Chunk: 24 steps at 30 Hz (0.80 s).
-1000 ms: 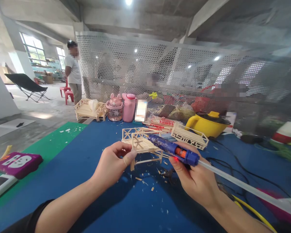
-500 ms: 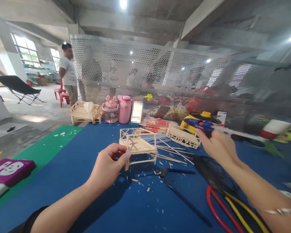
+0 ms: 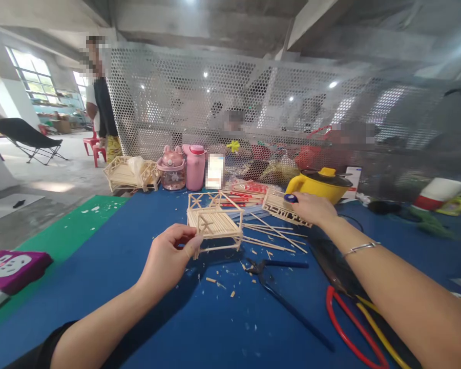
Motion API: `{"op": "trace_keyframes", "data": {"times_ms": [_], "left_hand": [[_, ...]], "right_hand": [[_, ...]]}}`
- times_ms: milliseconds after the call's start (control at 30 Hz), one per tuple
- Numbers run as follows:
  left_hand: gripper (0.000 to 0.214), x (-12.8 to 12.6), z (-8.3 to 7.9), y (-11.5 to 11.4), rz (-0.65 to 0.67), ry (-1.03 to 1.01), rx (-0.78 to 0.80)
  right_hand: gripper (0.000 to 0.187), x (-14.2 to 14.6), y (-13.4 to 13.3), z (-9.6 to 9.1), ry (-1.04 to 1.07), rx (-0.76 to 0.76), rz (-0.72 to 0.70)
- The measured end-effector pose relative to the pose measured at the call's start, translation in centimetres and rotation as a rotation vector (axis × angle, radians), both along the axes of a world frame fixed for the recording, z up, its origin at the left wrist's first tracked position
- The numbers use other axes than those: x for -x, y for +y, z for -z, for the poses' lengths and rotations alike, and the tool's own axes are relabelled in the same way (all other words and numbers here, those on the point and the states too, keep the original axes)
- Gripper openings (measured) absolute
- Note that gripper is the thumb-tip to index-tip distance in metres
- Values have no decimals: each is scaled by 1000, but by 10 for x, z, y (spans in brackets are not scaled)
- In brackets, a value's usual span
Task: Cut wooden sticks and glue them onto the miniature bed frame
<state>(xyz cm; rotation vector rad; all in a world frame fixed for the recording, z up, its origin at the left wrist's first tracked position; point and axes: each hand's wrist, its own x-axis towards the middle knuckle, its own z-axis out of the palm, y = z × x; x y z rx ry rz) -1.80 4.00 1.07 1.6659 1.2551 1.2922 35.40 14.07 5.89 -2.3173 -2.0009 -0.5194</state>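
Note:
My left hand (image 3: pixel 174 251) pinches the near left corner post of a small bed-like frame (image 3: pixel 217 221) built of thin wooden sticks, with slatted top, rails and crossed end pieces. It stands tilted slightly over the blue table. Further right, my right hand (image 3: pixel 315 207) is closed around a blue glue gun (image 3: pixel 291 198). Only its blue end shows; the rest is hidden by the hand. Just behind and left of that hand lies a second stick-built piece (image 3: pixel 274 206). Loose thin sticks (image 3: pixel 269 238) lie between the two hands.
Blue-handled pliers (image 3: pixel 265 271) and red-and-yellow-handled tools (image 3: pixel 336 312) lie in front. Behind stand a yellow pot (image 3: pixel 325 185), a pink bottle (image 3: pixel 195 169), a pink jar (image 3: pixel 172 171) and another stick frame (image 3: pixel 125 174). A perforated screen (image 3: pixel 200 97) closes off the back. People stand beyond.
My right hand has moved left and turned with the glue gun, now mostly covered. My left hand keeps its pinch on the frame. Another person has come into view at the far left.

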Motion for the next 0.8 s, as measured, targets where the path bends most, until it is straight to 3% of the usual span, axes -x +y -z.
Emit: {"op": "trace_keyframes", "data": {"times_ms": [100,200,300,400,500,567,667,800], "left_hand": [[23,-1,2,2,-3,2,6],[21,-1,3,2,3,-22,18],[20,0,3,1,4,-22,24],[20,0,5,2,6,-34,16],[20,0,8,4,13,-50,8],[21,0,10,6,8,-58,-3],[23,0,11,7,13,-53,-6],[21,0,10,6,28,1,20]], "right_hand": [[30,4,8,-3,5,-14,-15],[28,14,-2,-12,-22,-95,-13],[22,36,-40,-23,-46,-155,-11],[30,79,-100,-24,-40,-116,-77],[25,135,-151,-9,43,44,-375],[22,169,-165,8,217,186,-582],[22,199,-157,32,276,189,-597],[22,207,-137,53,307,207,-611]]}}
